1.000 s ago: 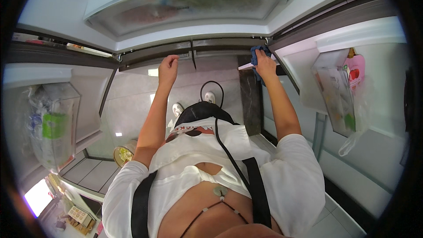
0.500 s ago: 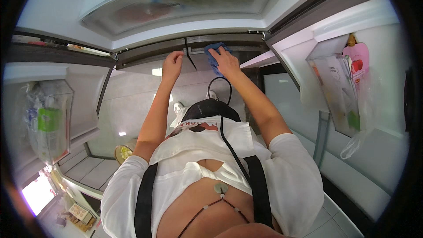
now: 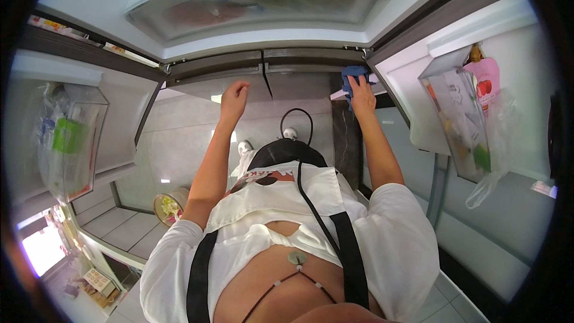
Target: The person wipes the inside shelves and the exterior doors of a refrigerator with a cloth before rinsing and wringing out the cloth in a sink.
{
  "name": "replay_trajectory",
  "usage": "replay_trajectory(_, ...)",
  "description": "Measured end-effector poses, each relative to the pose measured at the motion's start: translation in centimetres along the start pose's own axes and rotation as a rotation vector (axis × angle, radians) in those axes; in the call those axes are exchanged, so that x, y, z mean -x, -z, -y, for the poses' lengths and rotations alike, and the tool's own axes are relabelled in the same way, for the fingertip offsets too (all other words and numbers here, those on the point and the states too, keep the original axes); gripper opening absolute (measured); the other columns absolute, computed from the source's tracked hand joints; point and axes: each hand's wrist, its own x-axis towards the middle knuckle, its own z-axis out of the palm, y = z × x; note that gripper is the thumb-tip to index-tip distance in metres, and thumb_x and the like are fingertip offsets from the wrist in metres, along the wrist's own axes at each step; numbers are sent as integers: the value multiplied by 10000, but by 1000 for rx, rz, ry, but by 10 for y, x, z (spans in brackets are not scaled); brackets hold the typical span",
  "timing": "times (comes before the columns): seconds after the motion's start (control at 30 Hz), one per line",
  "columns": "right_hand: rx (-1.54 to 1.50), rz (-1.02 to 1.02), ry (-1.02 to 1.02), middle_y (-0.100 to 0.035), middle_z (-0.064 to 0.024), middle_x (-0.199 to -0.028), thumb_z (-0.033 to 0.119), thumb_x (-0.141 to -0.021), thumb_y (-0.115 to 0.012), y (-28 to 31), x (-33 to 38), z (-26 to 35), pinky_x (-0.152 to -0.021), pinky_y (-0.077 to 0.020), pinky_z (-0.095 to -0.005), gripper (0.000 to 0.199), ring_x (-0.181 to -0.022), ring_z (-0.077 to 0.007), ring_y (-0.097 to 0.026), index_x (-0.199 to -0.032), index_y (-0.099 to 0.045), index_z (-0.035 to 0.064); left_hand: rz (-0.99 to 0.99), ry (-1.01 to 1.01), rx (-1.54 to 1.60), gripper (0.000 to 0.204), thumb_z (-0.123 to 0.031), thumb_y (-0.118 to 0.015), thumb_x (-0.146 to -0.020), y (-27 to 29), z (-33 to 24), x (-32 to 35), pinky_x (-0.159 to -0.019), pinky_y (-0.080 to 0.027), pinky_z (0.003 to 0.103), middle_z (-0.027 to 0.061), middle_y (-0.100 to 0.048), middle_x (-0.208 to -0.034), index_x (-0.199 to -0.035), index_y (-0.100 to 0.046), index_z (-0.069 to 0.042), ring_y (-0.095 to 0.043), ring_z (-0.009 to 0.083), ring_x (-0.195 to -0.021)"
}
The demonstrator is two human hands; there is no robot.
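Note:
My right hand (image 3: 363,97) presses a crumpled blue cloth (image 3: 355,74) against the right end of the dark edge strip (image 3: 320,55) below the fridge compartment. Its fingers lie over the cloth, by the hinge of the right door (image 3: 397,98). Short of the strip's left half, my left hand (image 3: 234,101) hangs in the air with its fingers curled in. I see nothing in it. A frosted clear drawer (image 3: 263,34) spans the fridge ahead of both hands.
Both fridge doors stand open beside me. A clear bin (image 3: 81,143) with packages hangs on the left door (image 3: 113,113); another bin (image 3: 451,119) with packets is on the right. A round bin (image 3: 170,206) stands on the floor at lower left.
My right hand has slid the blue cloth rightward along the strip, from near the middle to its right end. My left hand has drawn slightly back from the strip.

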Motion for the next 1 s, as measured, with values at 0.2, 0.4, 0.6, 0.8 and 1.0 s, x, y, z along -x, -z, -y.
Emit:
replay_trajectory(0.2, -41, 294, -158, -539, -132, -1042, 206, -776, -585, 29, 8, -14, -835, -440, -409, 422, -965, -321, -534, -1192, -517, 194, 19, 44, -17, 170, -118, -513, -848, 5, -10, -2, -675, -425, 236, 33, -602, -822, -954, -611, -30, -534, 107, -743)
replay_trajectory(0.4, -660, 165, -24, -566, -135, -1078, 86, -766, -551, 64, -8, -11, -843, -429, -343, 358, -967, -265, -562, -1124, -560, 107, 58, 50, 46, 193, -129, -543, -834, -12, -11, -19, -698, -431, 238, 45, -613, -868, -988, -602, -29, -544, 117, -777)
replay_trajectory(0.6, -1464, 162, -66, -542, -46, -1122, 139, -858, -490, 100, -40, 45, -886, -385, -258, 308, -994, -127, -513, -1146, -524, 33, 266, -189, 149, 451, -158, -657, -732, -46, -67, -29, -771, -461, 294, 103, -599, -958, -1147, -513, -50, -580, 182, -843)
replay_trajectory(0.8, -1600, 340, -159, -581, -48, -1065, 334, -909, -438, 66, -55, 62, -900, -363, -260, 373, -992, -141, -512, -1091, -576, 39, 445, -13, 542, 467, -190, -696, -702, -93, -78, -47, -737, -452, 281, 95, -604, -906, -1108, -525, -35, -561, 159, -778)
replay_trajectory(1.0, -671, 104, -352, -622, -72, -859, 243, -867, -483, 33, -39, 1, -705, -466, -287, 295, -807, -174, -595, -1021, -595, 18, 366, 75, 190, 243, -176, -682, -722, -77, -50, -51, -643, -443, 271, 57, -617, -760, -900, -608, -28, -548, 119, -686)
